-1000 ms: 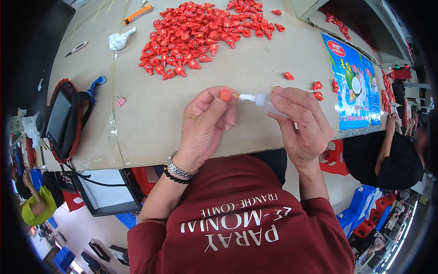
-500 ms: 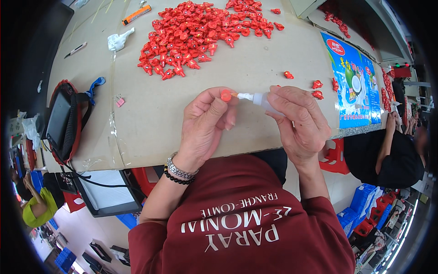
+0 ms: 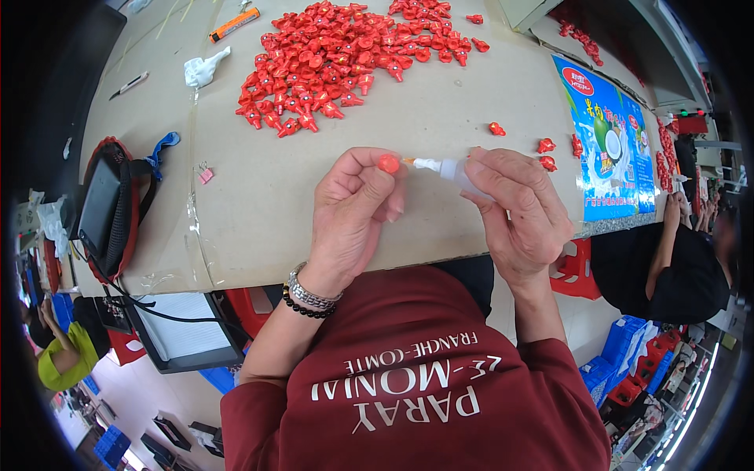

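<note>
Between the thumb and fingers of my left hand (image 3: 355, 200) is a small red plastic piece (image 3: 389, 163), its rounded face turned up. My right hand (image 3: 514, 200) grips a small translucent squeeze bottle (image 3: 458, 174), held nearly sideways with its thin tip pointing left. White wrapping covers the neck of the bottle. The tip is at the right edge of the red piece; whether they touch I cannot tell. Farther off lies a large heap of similar red pieces (image 3: 322, 59). Several single ones, such as this red piece (image 3: 547, 162), lie to the right of my right hand.
On the left of the table (image 3: 259, 212) are a black-and-red pouch (image 3: 118, 204), a pink binder clip (image 3: 206, 174), crumpled white tissue (image 3: 206, 68), a pen (image 3: 129, 85) and an orange tube (image 3: 235, 25). A blue printed sheet (image 3: 609, 145) covers the right side. A person in black (image 3: 667, 267) sits at the right.
The bottle in my right hand has shifted slightly to the right, drawing its tip a little away from the red piece. My left hand has hardly moved.
</note>
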